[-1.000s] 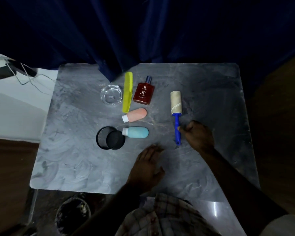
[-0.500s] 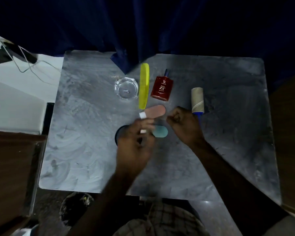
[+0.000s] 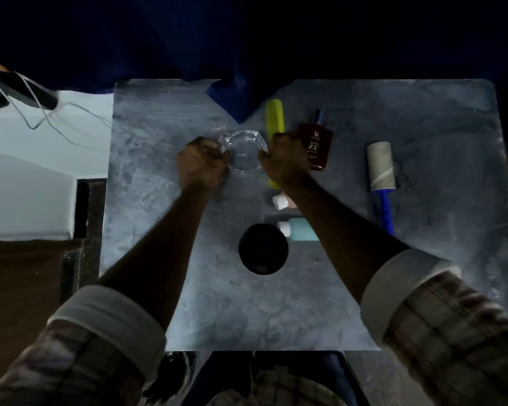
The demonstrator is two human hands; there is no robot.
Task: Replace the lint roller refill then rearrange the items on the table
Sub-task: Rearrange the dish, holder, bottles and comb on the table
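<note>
A clear glass ashtray (image 3: 245, 152) sits at the back middle of the grey table (image 3: 276, 303). My left hand (image 3: 201, 165) grips its left rim and my right hand (image 3: 285, 164) grips its right rim. The lint roller (image 3: 380, 177), beige roll and blue handle, lies alone on the right, touched by neither hand. A yellow comb (image 3: 274, 118) and a red perfume bottle (image 3: 317, 145) lie just behind my right hand, which partly covers both. A pink tube (image 3: 282, 202) and a teal tube (image 3: 298, 230) lie under my right forearm.
A black mesh cup (image 3: 263, 249) lies on its side in the table's middle. A dark blue curtain (image 3: 235, 98) hangs over the back edge. A white surface with cables (image 3: 41, 118) is off to the left. A dark bin (image 3: 170, 376) stands below the front edge.
Both hands moved from the tubes and lint roller handle back to the glass ashtray and closed on its sides. The lint roller now lies free. The camera moved closer and more overhead.
</note>
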